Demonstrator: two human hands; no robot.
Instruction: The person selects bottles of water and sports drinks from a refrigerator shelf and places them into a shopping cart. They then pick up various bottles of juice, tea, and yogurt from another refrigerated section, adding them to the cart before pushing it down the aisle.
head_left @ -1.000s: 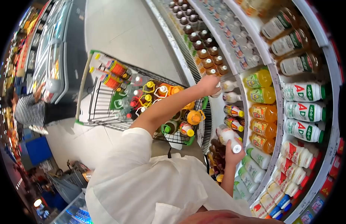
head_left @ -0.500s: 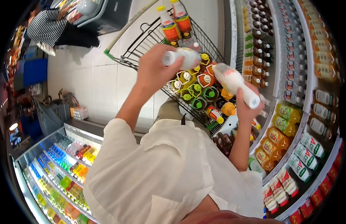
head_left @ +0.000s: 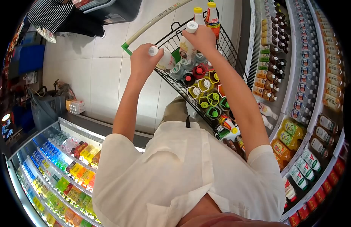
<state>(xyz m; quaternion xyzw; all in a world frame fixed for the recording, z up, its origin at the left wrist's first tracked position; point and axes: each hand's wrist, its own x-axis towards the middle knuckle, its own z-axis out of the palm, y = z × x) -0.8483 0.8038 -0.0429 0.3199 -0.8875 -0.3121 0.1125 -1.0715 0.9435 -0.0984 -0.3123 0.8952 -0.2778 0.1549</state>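
My left hand [head_left: 139,62] is closed around the neck of a white-capped bottle [head_left: 167,60] at the cart's near left corner. With my right hand [head_left: 204,39] I grip a second white-capped bottle [head_left: 187,49], upright over the cart's far part. Both bottles have pale bodies. The shopping cart [head_left: 171,80] holds several bottles with handles, such as a yellow-capped bottle [head_left: 204,102], a green-capped bottle [head_left: 214,112] and a red-capped bottle [head_left: 200,70]. Two tall yellow-capped bottles with red and yellow labels [head_left: 212,22] stand at its far end. My right forearm hides part of the cart.
Drink shelves [head_left: 287,109] run along the right, and a lit display of bottles [head_left: 66,162] stands at lower left. The cart's handle bar [head_left: 156,19] crosses the top. A person in a striped top [head_left: 50,15] stands at upper left beside a dark bin [head_left: 115,19].
Both bottles have moved: the right one from the cart's right side to its far part, now upright; the left one farther left. The cart appears shifted right in view.
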